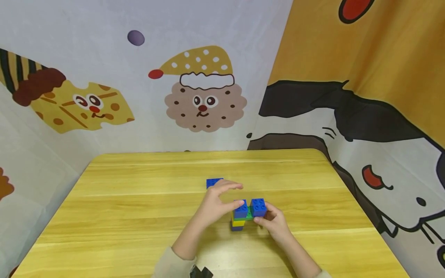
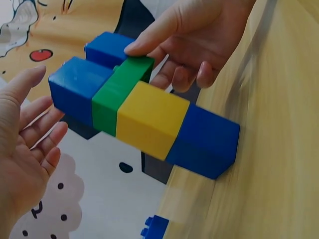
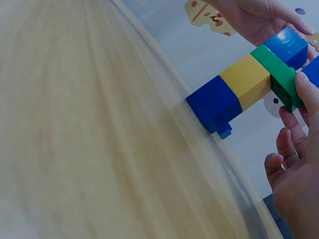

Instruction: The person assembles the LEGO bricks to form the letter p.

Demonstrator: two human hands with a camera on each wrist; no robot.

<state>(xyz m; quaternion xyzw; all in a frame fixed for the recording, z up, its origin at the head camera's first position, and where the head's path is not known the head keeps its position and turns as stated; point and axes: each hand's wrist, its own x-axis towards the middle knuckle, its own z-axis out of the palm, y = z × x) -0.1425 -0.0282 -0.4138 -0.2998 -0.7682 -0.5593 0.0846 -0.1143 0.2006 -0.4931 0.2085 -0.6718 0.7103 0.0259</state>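
A stack of toy building bricks stands on the table: a blue brick (image 2: 207, 142) at the bottom, then a yellow brick (image 2: 152, 119), then a long green brick (image 2: 112, 102). On top of the green one sit two blue bricks side by side, the left one (image 1: 240, 210) and the right one (image 1: 258, 207). My right hand (image 1: 276, 224) pinches the stack at its right end, thumb by the green brick and the right blue brick. Beside the left top brick is my left hand (image 1: 217, 202), its fingers spread and apart from the brick in the left wrist view.
Beyond my left hand lies a loose blue brick (image 1: 213, 182), partly hidden by that hand. The wooden table (image 1: 121, 216) reaches back to a cartoon-printed cloth (image 1: 114, 23). A black object (image 1: 201, 272) is at my left sleeve.
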